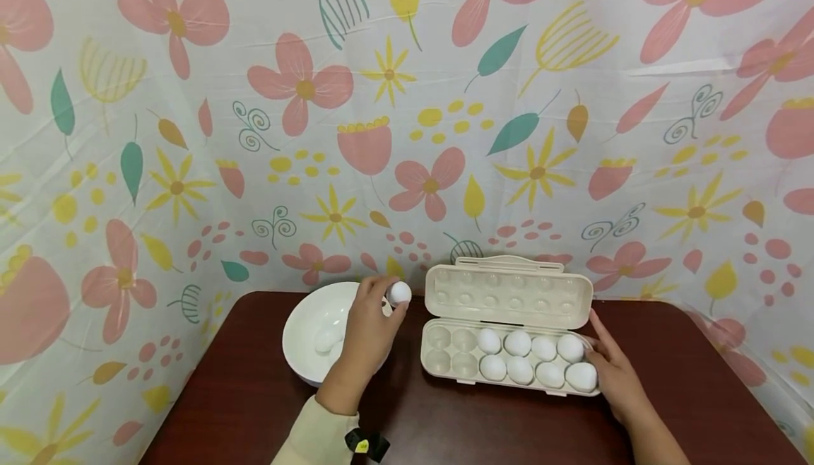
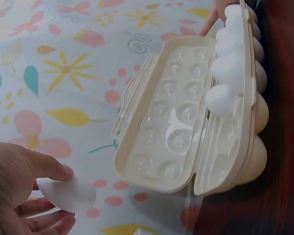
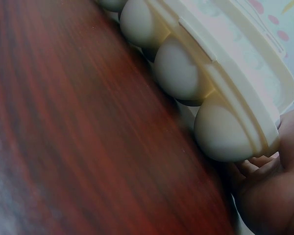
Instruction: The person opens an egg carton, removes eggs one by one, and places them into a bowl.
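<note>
In the head view my left hand [image 1: 369, 331] pinches a white egg [image 1: 399, 294] between thumb and fingertips, above the right rim of a white bowl [image 1: 299, 338]. Eggs [image 1: 327, 341] lie in that bowl, partly hidden by the hand. My right hand [image 1: 613, 369] grips the right end of an open cream egg carton [image 1: 509, 384], one finger reaching up beside the raised lid [image 1: 509, 292]. Several white eggs [image 1: 520, 369] fill the carton's cups toward the right; the cups [image 1: 451, 352] at its left end are bare. In the right wrist view, fingers [image 3: 257, 166] tuck under the carton's end.
The dark red wooden table [image 1: 445, 426] has rounded back corners. Right behind it hangs a white cloth [image 1: 356, 196] printed with flowers and leaves, and the carton's lid stands near it. The bowl sits left of the carton, with a strip of table between them.
</note>
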The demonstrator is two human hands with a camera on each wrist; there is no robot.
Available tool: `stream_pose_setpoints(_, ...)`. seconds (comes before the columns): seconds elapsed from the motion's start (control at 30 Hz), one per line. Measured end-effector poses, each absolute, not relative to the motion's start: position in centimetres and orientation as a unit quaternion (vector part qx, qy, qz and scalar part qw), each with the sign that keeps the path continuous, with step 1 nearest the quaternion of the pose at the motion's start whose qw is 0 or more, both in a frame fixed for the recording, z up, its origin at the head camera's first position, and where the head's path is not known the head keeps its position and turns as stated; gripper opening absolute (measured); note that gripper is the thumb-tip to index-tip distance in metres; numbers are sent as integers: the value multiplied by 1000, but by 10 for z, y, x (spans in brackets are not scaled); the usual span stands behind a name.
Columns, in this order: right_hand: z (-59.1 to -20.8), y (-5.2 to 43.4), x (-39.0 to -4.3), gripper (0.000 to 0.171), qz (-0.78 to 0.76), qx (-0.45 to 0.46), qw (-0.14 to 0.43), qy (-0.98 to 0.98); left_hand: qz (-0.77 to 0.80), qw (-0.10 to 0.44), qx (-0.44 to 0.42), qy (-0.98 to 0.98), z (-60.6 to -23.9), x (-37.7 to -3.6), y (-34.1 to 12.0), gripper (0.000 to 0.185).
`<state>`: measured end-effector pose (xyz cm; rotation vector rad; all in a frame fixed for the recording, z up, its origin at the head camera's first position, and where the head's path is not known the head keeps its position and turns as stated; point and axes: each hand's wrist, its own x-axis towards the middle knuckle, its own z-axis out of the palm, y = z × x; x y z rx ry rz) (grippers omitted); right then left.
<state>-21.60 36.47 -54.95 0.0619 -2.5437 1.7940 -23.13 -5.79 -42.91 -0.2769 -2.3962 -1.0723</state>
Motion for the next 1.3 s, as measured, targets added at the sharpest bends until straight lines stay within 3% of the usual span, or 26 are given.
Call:
stream_pose_setpoints(0.63,-548,364,-217,63,578,24,13,-816,-362,236,-73,-899,-426,-236,-89,45)
stream_pose_setpoints(1.3,-549,364,-216,63,571,23,15,-821,-317,209,-62,-923,-448,-245,-118,40)
